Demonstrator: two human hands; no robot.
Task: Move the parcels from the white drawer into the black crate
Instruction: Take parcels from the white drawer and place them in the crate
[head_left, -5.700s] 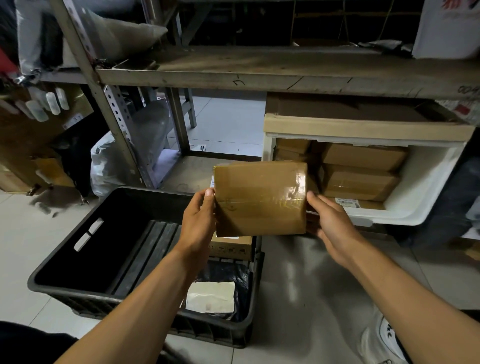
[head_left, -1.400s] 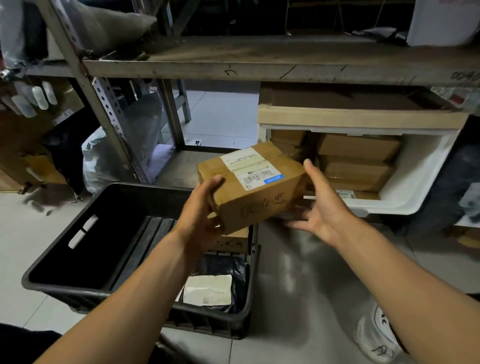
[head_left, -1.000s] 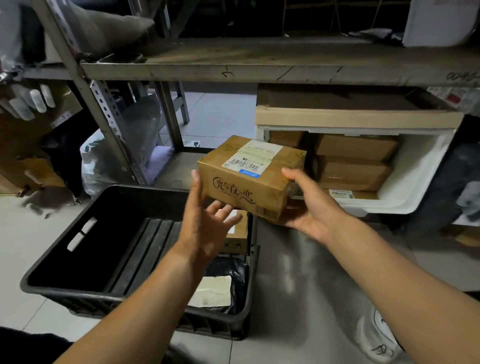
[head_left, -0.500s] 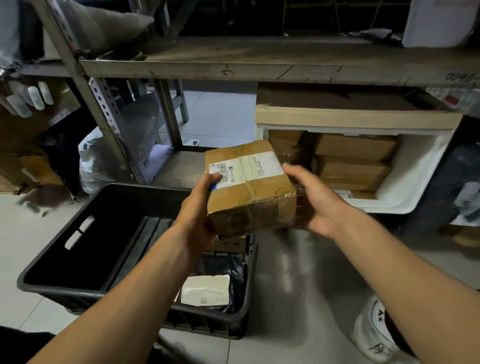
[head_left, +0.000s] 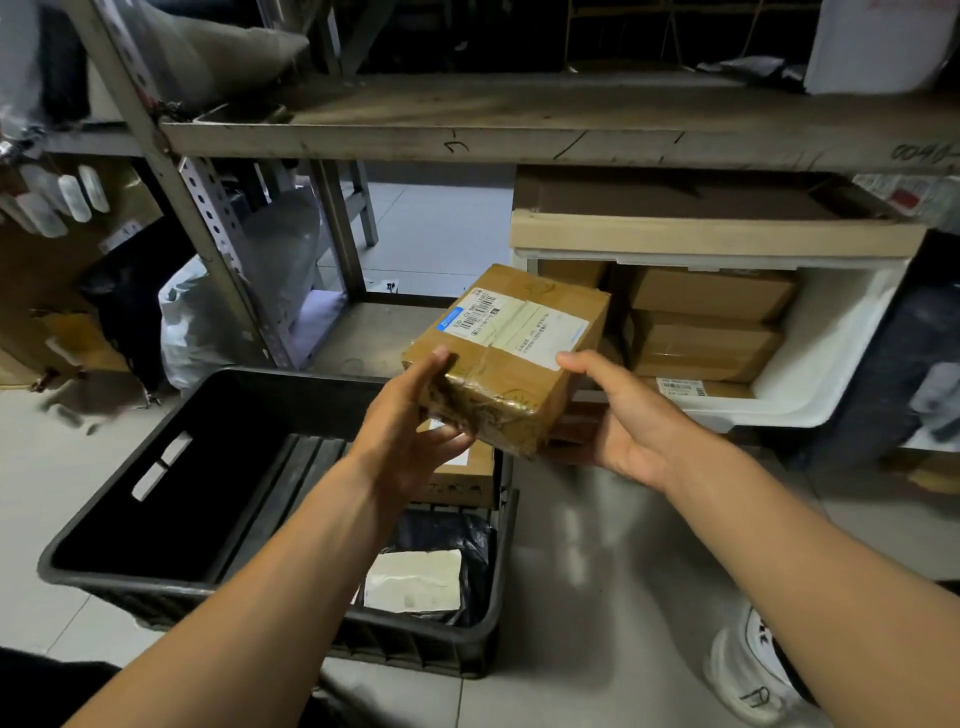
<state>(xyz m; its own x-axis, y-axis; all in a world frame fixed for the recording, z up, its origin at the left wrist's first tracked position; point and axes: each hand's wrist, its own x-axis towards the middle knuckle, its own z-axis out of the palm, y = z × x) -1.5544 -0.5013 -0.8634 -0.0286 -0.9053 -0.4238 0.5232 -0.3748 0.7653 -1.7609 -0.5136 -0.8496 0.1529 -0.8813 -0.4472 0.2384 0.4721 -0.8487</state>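
A taped brown cardboard parcel (head_left: 511, 358) with a white shipping label hangs in the air between the white drawer (head_left: 815, 379) and the black crate (head_left: 156, 467). My left hand (head_left: 410, 436) grips its left end, thumb on top and fingers underneath. My right hand (head_left: 628, 421) cups its right end from below with the thumb on the label. Several brown parcels (head_left: 706, 343) lie stacked in the drawer. Inside the crate's right end sit a brown box (head_left: 462, 475) and a black bag with a white label (head_left: 415, 579).
A metal shelf rack (head_left: 208, 208) stands behind the crate, with a wooden shelf board (head_left: 519, 124) overhead. A flat cardboard box (head_left: 717, 228) lies on the drawer's top. A grey plastic bag (head_left: 197, 322) sits by the rack. My white shoe (head_left: 753, 670) is at lower right.
The parcel has been turned between my hands over the last second; its label now faces up and runs away from me. It has stayed at about the same height over the crate's right edge.
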